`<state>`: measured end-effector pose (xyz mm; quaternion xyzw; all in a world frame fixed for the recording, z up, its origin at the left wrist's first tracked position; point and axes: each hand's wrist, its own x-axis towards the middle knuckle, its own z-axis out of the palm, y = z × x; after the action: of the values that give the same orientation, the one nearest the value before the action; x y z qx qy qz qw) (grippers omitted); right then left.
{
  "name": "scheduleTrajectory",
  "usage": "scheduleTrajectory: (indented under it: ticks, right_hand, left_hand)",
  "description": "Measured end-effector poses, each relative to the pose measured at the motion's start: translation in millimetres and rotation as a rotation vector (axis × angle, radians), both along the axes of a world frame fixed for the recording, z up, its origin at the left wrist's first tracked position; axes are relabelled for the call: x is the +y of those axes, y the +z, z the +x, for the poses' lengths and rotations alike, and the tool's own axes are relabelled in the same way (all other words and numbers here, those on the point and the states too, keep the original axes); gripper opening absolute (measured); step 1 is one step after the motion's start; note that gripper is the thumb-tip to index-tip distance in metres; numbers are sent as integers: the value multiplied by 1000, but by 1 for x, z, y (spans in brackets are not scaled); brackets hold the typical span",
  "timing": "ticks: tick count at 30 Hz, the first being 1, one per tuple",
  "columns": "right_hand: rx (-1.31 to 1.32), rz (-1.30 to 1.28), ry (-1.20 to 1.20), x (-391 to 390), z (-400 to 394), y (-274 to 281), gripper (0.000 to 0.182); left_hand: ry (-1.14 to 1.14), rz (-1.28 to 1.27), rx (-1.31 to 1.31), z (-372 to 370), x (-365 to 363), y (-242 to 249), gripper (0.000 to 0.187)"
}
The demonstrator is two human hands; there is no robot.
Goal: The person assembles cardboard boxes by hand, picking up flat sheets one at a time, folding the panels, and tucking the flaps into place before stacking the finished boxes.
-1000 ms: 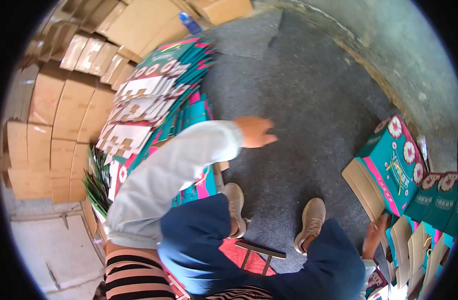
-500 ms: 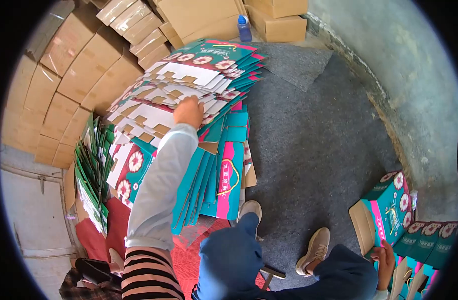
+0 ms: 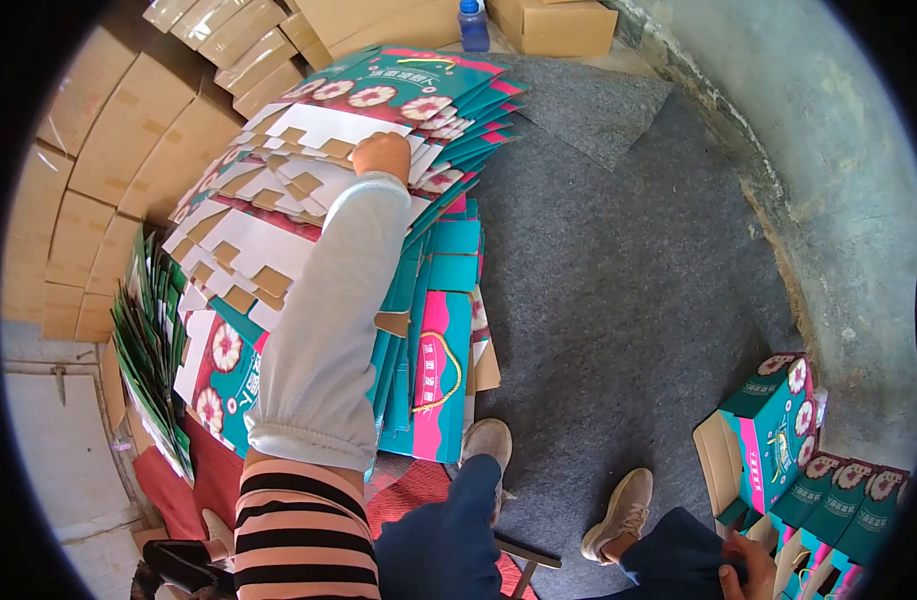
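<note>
My left hand (image 3: 383, 155) is closed at the white flap edge of a flattened gift box in a tall leaning stack of flattened gift boxes (image 3: 324, 90); its fingertips are hidden. The boxes are teal, pink and maroon with white flower-like prints and brown cut-outs. Low at the right, my right hand (image 3: 749, 568) sits beside my knee, fingers loosely bent and thumb apart, with nothing visible in it. Just above it stands a made-up gift box (image 3: 779, 450) with a brown flap hanging open. Several more made-up boxes (image 3: 849, 500) stand in a row beside it.
Brown cartons (image 3: 129, 150) are piled along the left and back. A blue bottle (image 3: 474, 28) stands at the back. Green folded packaging (image 3: 154, 340) leans at the left. Another person's leg and shoe (image 3: 217, 530) show at lower left. A concrete wall (image 3: 829, 180) curves along the right.
My left hand has moved farther up the stack, and its fingers have closed. My right hand has drawn down and left, away from the made-up gift box. The view has shifted slightly.
</note>
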<state>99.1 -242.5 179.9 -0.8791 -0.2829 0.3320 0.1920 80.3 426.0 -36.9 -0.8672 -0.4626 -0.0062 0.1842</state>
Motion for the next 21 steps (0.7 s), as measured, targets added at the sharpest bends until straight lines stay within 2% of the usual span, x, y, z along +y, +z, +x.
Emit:
scheduleTrajectory:
  ticks: [3,6,9,10,12,13,14,16,18,19,21]
  right_hand:
    - [-33,-3,-39,-5,1,4,33]
    - [-52,-32,-124,-14,-1,6,34]
    - [-187,59,-33,-18,9,-11,33]
    - [-260,62,56,4,12,-3,29]
    - [-330,121,357,25,32,-7,37]
    - [-302,151,353,44,32,-8,43]
    - [-443,211,458,66,31,-13,48]
    - [-617,372,572,124,24,-15,73]
    - [-718,506,623,165,12,-17,79]
    - [-734,602,568,178,5,-25,72]
    - [-618,723,497,185,-4,-31,54]
  left_hand:
    - [-124,60,120,-4,-3,10,12]
    - [-324,180,126,-18,-14,23,7]
    - [-665,376,35,-38,-67,50,3]
    - [-745,372,-25,-45,-92,63,3]
    - [-902,326,-120,-59,-150,91,5]
    - [-975,282,-153,-68,-180,107,8]
    - [-1048,221,-187,-76,-209,123,9]
    - [-1178,96,-270,-91,-266,152,10]
    - [-1282,-21,-352,-101,-316,178,12]
    - [-1323,-83,-383,-105,-337,191,13]
    - [-1362,118,-449,-114,-367,220,17]
